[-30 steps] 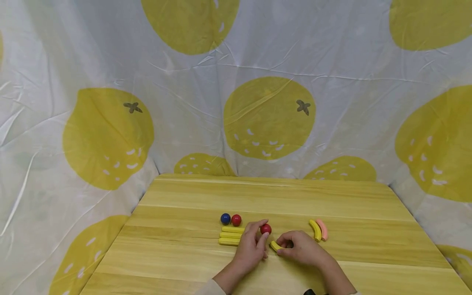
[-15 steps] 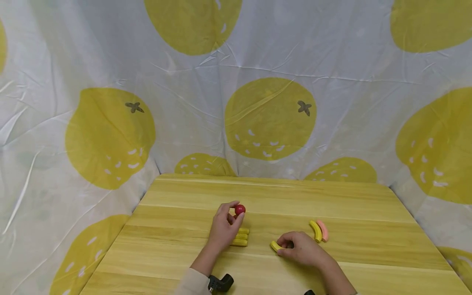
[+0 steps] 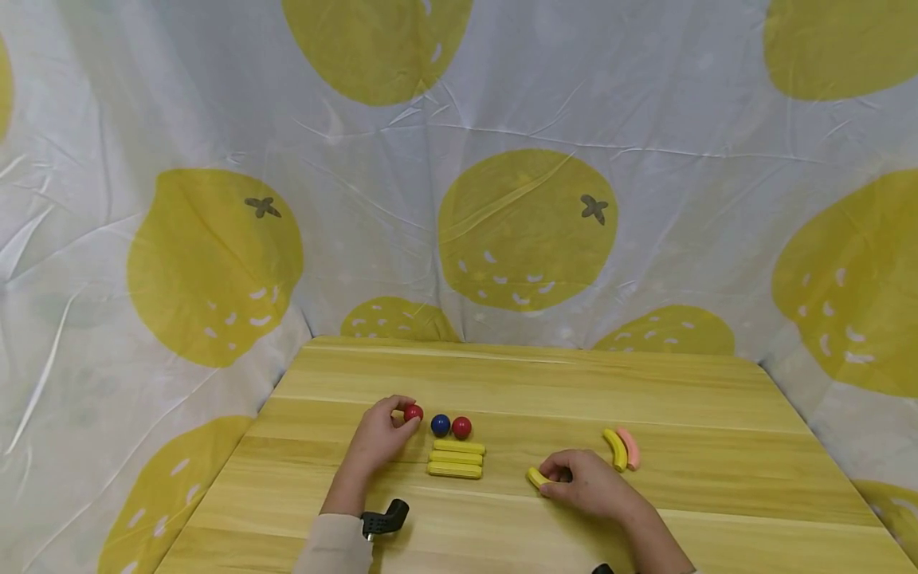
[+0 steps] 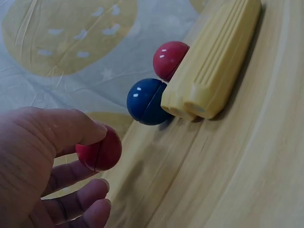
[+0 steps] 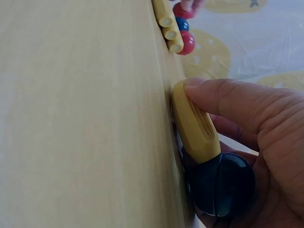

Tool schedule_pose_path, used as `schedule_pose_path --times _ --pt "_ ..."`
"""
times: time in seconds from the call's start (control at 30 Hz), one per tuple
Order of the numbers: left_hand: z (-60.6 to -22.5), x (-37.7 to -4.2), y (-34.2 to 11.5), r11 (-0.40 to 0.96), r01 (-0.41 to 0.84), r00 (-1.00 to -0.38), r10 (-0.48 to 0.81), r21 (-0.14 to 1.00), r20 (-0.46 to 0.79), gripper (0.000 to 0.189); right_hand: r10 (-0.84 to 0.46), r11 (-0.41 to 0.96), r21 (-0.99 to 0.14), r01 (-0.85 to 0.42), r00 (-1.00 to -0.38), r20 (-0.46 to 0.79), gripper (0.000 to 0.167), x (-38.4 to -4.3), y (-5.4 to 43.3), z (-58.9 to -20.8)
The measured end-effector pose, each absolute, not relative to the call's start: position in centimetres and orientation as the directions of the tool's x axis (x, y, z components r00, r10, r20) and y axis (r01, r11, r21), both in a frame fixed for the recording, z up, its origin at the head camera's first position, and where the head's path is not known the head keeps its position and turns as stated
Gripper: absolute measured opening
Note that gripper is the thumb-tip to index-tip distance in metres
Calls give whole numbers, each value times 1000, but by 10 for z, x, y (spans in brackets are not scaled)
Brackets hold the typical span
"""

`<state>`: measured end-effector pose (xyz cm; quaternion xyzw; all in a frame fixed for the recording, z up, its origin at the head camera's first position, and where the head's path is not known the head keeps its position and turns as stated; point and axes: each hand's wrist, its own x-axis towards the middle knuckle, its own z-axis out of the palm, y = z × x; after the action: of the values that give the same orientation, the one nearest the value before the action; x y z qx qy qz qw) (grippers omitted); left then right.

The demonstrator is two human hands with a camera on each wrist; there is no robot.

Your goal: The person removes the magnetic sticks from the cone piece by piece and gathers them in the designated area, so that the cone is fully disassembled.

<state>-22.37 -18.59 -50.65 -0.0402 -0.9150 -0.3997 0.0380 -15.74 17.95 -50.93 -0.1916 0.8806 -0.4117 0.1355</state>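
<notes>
My left hand pinches a glossy red ball between thumb and fingers, left of a blue ball and a second red ball. The left wrist view shows a seam round the pinched ball. My right hand holds a short curved yellow stick, thumb along its ridged side. In the right wrist view a dark blue ball sits at the stick's lower end within the curled fingers. Three straight yellow sticks lie side by side in front of the balls.
Right of my right hand lie a curved yellow stick and a curved pink stick, side by side. The wooden table meets a lemon-print cloth at its back and sides. A black wrist mount sits on the left sleeve.
My left hand has carried the red ball leftward from beside the right hand, over the other balls, to their left side. The right hand has stayed in place with its curved yellow stick.
</notes>
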Motion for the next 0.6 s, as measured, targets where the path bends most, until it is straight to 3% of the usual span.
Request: schedule_pose_path --times 0.6 --pt "-515 -224 -187 673 80 -994 113 735 5 30 -434 604 -765 -225 -897 -79 18 -158 179 -509"
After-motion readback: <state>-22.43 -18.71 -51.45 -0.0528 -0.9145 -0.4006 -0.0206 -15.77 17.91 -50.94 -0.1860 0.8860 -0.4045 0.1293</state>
